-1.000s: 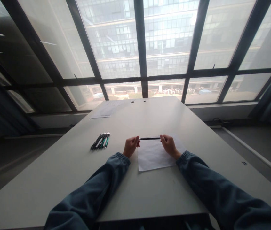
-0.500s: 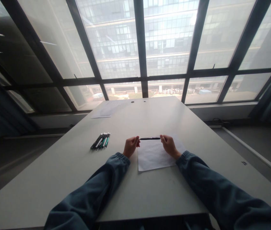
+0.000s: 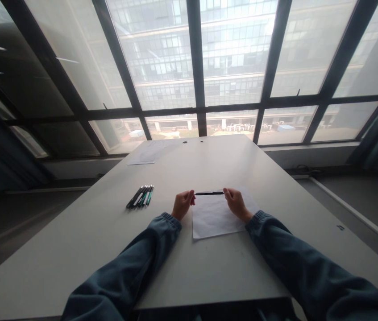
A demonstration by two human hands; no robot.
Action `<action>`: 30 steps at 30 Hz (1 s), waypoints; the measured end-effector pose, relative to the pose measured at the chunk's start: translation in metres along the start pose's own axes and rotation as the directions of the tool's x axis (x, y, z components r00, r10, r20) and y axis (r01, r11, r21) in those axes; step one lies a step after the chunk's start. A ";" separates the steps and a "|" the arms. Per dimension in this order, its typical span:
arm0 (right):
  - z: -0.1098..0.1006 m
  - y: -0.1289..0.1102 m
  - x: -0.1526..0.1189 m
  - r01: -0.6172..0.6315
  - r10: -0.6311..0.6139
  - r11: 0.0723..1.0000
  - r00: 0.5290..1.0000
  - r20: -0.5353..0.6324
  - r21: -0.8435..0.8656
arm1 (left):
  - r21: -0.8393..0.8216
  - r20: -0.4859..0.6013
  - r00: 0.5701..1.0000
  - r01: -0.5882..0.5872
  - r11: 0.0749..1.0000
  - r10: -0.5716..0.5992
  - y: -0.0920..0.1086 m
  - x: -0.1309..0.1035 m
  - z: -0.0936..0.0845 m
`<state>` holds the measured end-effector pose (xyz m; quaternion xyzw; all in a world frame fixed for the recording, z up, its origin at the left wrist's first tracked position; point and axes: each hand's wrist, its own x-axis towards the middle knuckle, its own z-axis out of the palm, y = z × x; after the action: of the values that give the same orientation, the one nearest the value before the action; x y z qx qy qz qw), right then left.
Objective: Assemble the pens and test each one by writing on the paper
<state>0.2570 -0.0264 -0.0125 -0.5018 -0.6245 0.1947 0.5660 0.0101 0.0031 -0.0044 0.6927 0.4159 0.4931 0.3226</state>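
A dark pen [image 3: 209,193] is held level between my two hands, over the far part of a white sheet of paper [image 3: 217,218]. My left hand [image 3: 183,204] pinches the pen's left end, beside the sheet's left edge. The right end is gripped by the closed fingers of my right hand [image 3: 237,203], which is over the right side of the sheet. To the left of my left hand, several pens [image 3: 140,197], black, white and green, lie side by side on the white table [image 3: 108,249].
More papers [image 3: 147,154] lie at the table's far left edge. Two small dark things, one of them round [image 3: 184,142], are near the far edge. A small dark mark [image 3: 340,227] shows at the right. Beyond the table stand large windows.
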 end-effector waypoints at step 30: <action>-0.001 -0.003 -0.002 -0.003 0.003 1.000 1.000 0.025 -0.007 | 0.007 0.003 1.000 -0.017 1.000 0.017 0.003 0.000 0.000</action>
<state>0.2563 -0.0301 -0.0106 -0.5022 -0.6316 0.1995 0.5560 0.0110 0.0014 -0.0017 0.6981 0.4114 0.4931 0.3167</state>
